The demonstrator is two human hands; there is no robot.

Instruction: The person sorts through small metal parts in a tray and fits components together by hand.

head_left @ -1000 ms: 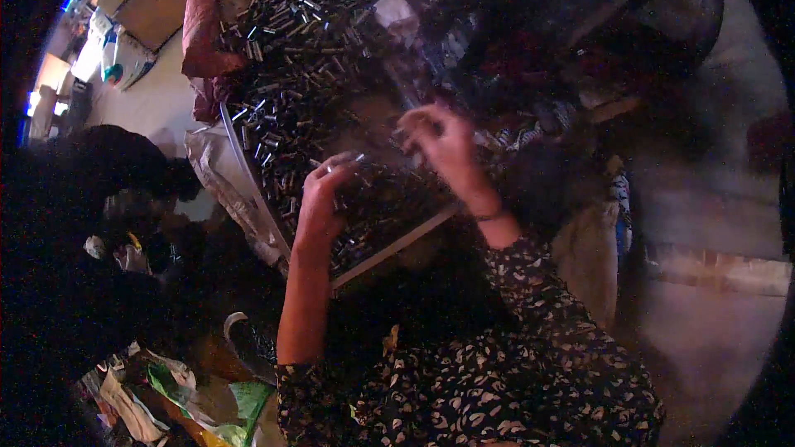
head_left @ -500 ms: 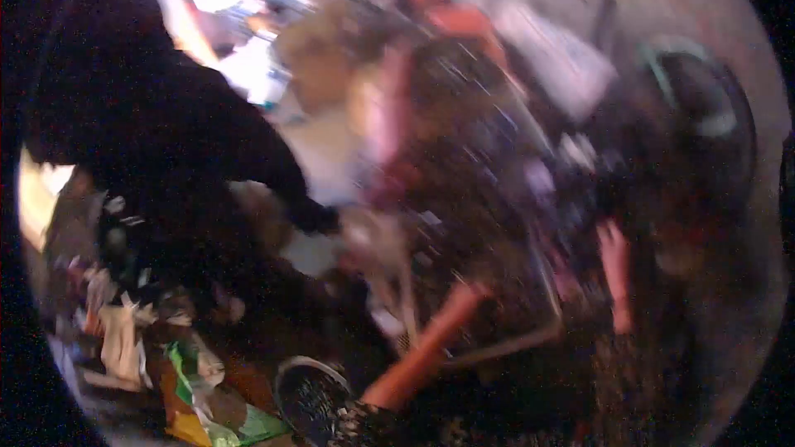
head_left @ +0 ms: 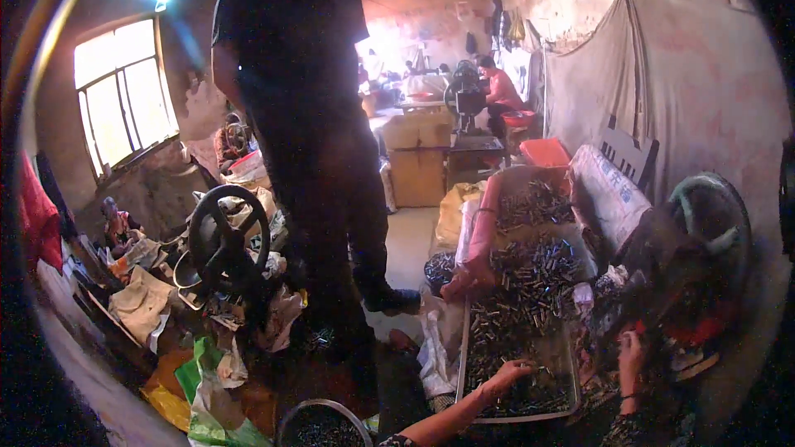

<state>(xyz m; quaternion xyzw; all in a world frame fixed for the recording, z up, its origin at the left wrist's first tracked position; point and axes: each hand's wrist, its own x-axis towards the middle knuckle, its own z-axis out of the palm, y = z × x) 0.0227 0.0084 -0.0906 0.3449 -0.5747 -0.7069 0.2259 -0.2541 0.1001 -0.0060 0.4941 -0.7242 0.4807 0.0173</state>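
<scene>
A long framed tray (head_left: 460,364) runs away from me, heaped with small dark metal tube-like pieces (head_left: 530,281). Over its near end reaches my left hand (head_left: 512,374), fingers drawn together just above the pieces. Whatever they pinch is too small to make out. To the right of the tray, my right hand (head_left: 631,356) is raised with curled fingers beside a dark machine (head_left: 662,281). Something small and red (head_left: 638,327) shows at its fingertips, its kind unclear. A dark band circles that wrist.
Close on the left stands a person in dark clothes (head_left: 298,116). A round container of dark pieces (head_left: 323,426) sits at the lower edge. Sacks (head_left: 219,397) and a black handwheel (head_left: 229,232) crowd the left. A green-rimmed wheel (head_left: 708,215) stands right; a seated person (head_left: 501,91) works farther back.
The view has swung and steadied from a strong blur. The standing person now appears upright left of centre. My left hand has come lower over the tray's near end.
</scene>
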